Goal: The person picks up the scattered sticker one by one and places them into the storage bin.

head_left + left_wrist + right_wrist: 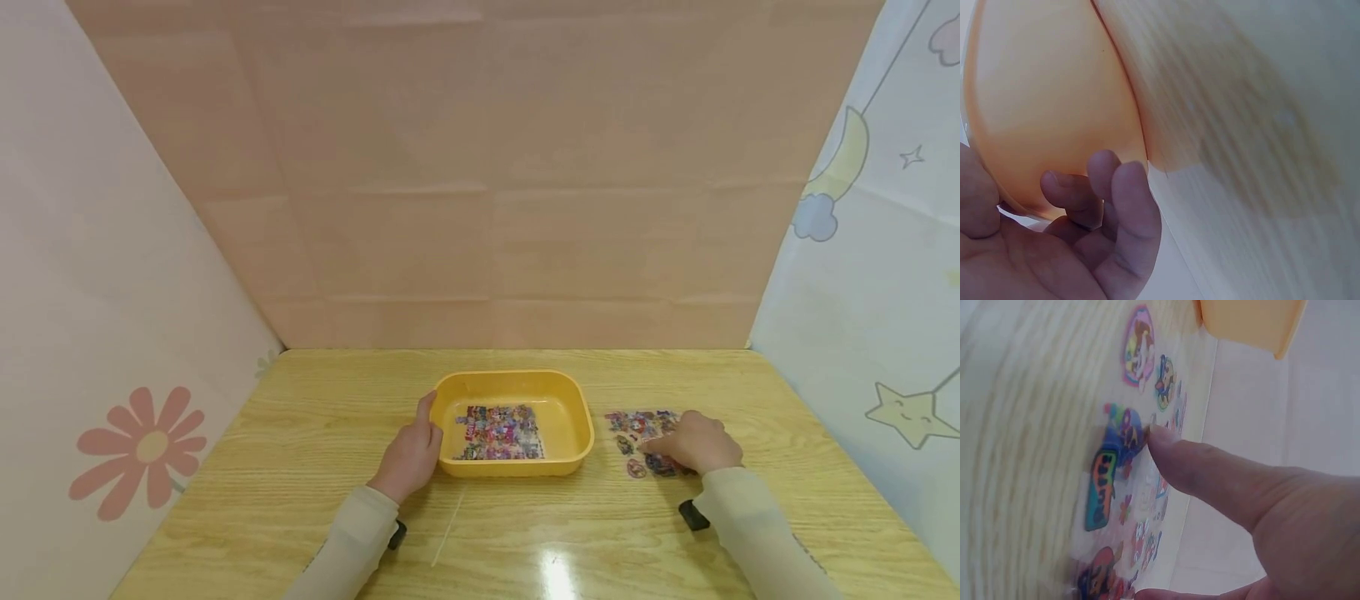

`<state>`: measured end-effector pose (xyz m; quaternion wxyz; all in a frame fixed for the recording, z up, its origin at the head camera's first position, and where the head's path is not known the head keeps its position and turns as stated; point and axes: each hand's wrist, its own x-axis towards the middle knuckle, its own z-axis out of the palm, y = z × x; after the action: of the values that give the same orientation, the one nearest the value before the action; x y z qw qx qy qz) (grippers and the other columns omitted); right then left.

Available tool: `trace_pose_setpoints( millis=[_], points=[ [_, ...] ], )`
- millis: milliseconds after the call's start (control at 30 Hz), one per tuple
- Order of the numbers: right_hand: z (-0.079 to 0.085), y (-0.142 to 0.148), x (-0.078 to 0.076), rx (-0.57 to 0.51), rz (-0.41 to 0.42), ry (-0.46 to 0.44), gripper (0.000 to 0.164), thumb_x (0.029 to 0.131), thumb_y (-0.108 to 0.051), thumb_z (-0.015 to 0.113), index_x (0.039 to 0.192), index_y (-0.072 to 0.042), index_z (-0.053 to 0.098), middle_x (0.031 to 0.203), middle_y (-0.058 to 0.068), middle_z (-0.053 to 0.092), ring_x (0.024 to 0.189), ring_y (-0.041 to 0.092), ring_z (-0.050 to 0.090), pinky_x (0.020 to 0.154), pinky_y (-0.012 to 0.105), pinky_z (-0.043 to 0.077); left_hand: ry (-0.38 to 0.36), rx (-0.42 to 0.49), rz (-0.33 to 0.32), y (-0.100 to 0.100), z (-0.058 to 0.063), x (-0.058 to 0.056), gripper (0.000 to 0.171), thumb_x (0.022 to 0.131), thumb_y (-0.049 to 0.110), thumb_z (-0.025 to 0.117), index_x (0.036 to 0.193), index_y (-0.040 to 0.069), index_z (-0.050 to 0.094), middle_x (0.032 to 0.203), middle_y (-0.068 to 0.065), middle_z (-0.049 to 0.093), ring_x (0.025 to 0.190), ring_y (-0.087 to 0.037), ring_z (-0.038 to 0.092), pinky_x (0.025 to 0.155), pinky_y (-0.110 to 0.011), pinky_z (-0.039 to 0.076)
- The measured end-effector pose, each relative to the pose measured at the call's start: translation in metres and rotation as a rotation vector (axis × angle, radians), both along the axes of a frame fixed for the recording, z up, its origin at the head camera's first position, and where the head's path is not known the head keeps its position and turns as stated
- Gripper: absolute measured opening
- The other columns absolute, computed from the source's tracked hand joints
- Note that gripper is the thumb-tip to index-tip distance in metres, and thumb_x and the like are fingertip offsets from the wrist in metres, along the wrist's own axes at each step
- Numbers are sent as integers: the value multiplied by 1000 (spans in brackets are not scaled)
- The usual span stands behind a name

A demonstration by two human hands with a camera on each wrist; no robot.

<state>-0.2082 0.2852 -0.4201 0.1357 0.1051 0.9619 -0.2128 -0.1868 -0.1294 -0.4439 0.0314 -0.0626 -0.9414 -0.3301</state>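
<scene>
A yellow plastic tray (517, 469) stands on the wooden table, with a colourful sticker sheet (501, 433) lying inside toward its left. My left hand (408, 457) grips the tray's left side, the thumb over the rim and the curled fingers against the outer wall, as the left wrist view shows. To the right of the tray a second, clear sticker sheet (626, 446) with cartoon figures lies flat on the table. Over its right part is my right hand (697, 443), hiding some of it. In the right wrist view the thumb (1175, 450) is extended with its tip at the stickers.
The wooden table (315, 483) meets a tan paper-covered wall (487, 208) at the back. Side walls rise left and right, with a flower print (150, 447) and a star print (911, 415). Dark wrist straps show beneath both sleeves.
</scene>
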Motion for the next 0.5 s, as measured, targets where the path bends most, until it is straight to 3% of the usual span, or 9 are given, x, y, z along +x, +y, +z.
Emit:
trace_pose_setpoints(
  millis=[167, 400, 500],
  points=[
    [-3, 8, -3, -26, -3, 6, 55, 79, -54, 77, 81, -6, 51, 73, 9, 48, 63, 23, 46, 61, 40, 37, -2, 5, 2, 0, 1, 1, 53, 104, 12, 38, 154, 2, 26, 54, 0, 42, 45, -12, 36, 43, -26, 30],
    [-6, 14, -4, -57, 7, 26, 53, 77, -54, 78, 73, -9, 50, 65, 5, 47, 57, 20, 44, 55, 35, 35, 8, 3, -5, 1, 1, 1, 52, 104, 12, 37, 154, 2, 26, 53, 1, 41, 44, -12, 35, 43, -25, 30],
    [-8, 16, -4, -89, 22, 30, 49, 78, -51, 78, 65, -9, 56, 58, 4, 52, 51, 18, 45, 52, 33, 35, 9, 1, -9, 0, 1, 1, 52, 104, 12, 38, 154, 2, 25, 54, 0, 42, 44, -11, 35, 43, -25, 30]
  ],
)
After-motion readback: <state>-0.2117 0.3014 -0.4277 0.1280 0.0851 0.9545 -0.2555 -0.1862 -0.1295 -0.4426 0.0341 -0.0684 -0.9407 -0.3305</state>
